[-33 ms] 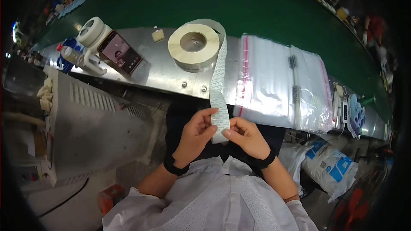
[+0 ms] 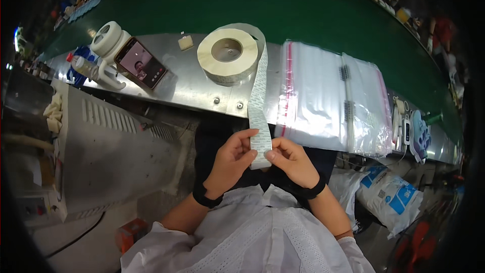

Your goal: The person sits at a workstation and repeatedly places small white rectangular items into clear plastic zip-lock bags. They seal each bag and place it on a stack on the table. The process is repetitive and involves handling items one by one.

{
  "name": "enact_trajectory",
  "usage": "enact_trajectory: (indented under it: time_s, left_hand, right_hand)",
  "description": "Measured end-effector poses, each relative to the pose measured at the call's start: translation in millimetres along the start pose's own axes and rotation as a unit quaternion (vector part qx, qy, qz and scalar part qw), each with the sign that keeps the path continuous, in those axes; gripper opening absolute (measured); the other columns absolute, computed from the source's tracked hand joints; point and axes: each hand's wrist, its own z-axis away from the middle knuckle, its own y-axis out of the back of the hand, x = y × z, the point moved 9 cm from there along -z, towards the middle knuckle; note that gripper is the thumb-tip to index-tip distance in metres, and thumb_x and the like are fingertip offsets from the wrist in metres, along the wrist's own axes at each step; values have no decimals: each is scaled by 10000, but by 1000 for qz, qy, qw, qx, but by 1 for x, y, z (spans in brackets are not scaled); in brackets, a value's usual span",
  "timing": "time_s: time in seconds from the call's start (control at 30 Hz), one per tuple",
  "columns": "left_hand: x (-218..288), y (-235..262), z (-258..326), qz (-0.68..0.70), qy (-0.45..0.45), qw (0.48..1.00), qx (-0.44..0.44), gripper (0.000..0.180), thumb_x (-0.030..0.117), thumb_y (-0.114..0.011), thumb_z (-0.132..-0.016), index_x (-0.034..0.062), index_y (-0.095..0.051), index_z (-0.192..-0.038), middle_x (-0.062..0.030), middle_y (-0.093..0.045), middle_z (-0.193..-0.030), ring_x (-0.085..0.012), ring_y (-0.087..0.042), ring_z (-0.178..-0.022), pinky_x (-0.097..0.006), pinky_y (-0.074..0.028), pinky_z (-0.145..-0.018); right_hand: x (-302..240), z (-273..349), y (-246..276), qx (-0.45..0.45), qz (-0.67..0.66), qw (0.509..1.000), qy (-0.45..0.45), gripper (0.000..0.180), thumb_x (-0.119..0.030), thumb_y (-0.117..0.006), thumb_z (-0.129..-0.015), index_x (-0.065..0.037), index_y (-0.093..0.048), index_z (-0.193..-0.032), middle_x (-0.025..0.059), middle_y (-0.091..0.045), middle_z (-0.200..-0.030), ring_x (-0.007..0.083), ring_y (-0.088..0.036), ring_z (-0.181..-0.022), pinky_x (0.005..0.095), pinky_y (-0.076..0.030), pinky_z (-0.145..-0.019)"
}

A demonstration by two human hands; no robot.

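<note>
A large cream roll of label tape [image 2: 207, 61] lies flat on the metal ledge, and its printed white strip [image 2: 257, 106] runs from the far side down over the front edge toward me. My left hand [image 2: 231, 154] pinches the left side of the strip's near end between thumb and fingers. On the right side of the same end, my right hand [image 2: 294, 164] has its thumb on top and fingers beneath. The strip's tip folds under near the thumbs, and the fingers below it are partly hidden. Right of the roll lie stacks of clear plastic bags [image 2: 316, 98] with pink seams.
A phone [image 2: 141, 64] leans on a white jug [image 2: 107, 40] at the left, near a small beige block [image 2: 186, 43]. Behind runs a green belt [image 2: 177, 5]. A grey metal cabinet [image 2: 106, 146] stands left. White-and-blue sacks [image 2: 391, 197] lie lower right.
My right thumb has shifted very slightly up and right on the strip. Otherwise the hands and the things around them look the same.
</note>
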Motion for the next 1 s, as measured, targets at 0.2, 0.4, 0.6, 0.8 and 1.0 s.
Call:
enact_trajectory:
  time_s: [0.2,0.4,0.6,0.8,1.0]
  left_hand:
    - [-2,9,-4,-20,8,998,54,382,-30,-514,-849,3,-447,-1223,-33,-526,-956,-83,-532,-819,-208,-452,-725]
    - [48,-3,11,-433,-223,864,125,244,27,-611,-763,44,-606,-1006,-105,-517,-939,-247,-534,-861,-337,-443,-779]
    - [36,1,8,-336,-125,933,44,144,77,-637,-811,24,-616,-944,-73,-580,-882,-147,-590,-733,-244,-482,-631]
    - [52,15,7,-365,-190,908,81,36,11,-602,-798,-6,-626,-818,-80,-584,-749,-160,-582,-670,-255,-446,-557]
    - [73,35,-10,-367,-179,901,148,57,-11,-581,-798,-2,-626,-832,-95,-599,-761,-182,-576,-636,-268,-449,-573]
  right_hand:
    - [0,7,2,-8,43,999,-1,87,-87,-579,-867,-11,-581,-909,-32,-548,-761,18,-461,-647,178,-378,-569]
    - [1,0,5,35,117,992,30,65,-63,-599,-835,-11,-579,-869,1,-529,-755,51,-463,-638,206,-386,-576]
    - [-14,-8,-15,1,144,985,89,54,-61,-628,-815,-23,-609,-848,24,-494,-711,94,-451,-599,233,-382,-561]
    - [-10,-10,-17,-8,131,988,82,60,-62,-632,-810,-21,-605,-846,25,-505,-714,97,-453,-588,235,-386,-556]
    - [-3,1,-4,5,364,924,120,77,-89,-613,-806,-21,-599,-839,77,-546,-742,172,-544,-622,282,-435,-583]
